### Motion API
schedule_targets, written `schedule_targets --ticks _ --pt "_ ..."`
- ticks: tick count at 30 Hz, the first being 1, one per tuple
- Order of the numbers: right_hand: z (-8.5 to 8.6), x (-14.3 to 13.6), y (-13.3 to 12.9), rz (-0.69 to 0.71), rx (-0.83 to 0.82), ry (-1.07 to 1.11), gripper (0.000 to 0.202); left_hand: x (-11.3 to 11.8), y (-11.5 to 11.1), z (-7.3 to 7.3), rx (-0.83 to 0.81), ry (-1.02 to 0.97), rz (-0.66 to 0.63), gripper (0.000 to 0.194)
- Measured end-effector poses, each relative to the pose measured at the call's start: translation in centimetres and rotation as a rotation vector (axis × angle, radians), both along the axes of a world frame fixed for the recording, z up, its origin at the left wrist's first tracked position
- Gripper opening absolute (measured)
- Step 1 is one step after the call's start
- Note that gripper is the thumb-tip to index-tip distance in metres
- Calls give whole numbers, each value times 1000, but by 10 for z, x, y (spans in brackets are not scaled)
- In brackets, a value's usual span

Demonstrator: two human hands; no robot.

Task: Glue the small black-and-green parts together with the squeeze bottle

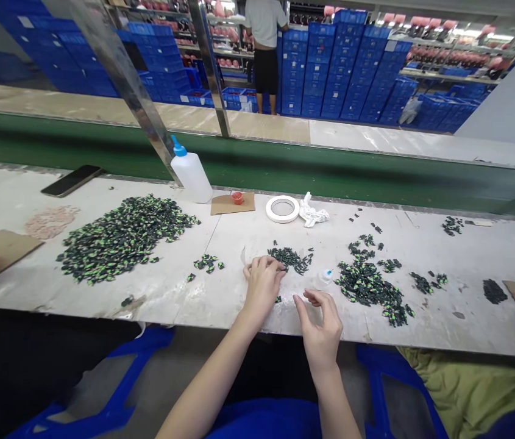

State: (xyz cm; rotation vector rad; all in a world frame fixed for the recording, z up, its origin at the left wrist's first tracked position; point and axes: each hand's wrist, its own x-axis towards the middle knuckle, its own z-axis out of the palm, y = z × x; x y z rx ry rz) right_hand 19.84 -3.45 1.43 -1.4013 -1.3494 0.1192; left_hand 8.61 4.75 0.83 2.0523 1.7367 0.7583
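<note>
My left hand is on the table with its fingers curled down and closed at the near left edge of a small pile of dark, slim pieces. Whatever its fingertips hold is too small to make out. To its right, my right hand is held just above the table's near edge, thumb and forefinger apart, nothing visible between them. A small clear bottle with a blue tip is just beyond my right hand. Farther right is a heap of small black-and-green parts.
A large black-and-green heap lies left. Along the back are a phone, a white squeeze bottle, a small red cup on cardboard, a tape roll and crumpled tissue. A person stands beyond, by blue crates.
</note>
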Motion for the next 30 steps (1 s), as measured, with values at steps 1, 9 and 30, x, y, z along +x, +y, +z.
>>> schedule_targets --ticks 1,9,30 --pt "-1 0 0 13 -14 14 6 0 0 0 6 6 -5 8" --pt "-6 0 4 149 -197 223 18 -12 -19 16 -32 -118 -211 17" --pt "-14 -7 7 226 -462 320 21 -30 -48 -14 45 -251 -179 15"
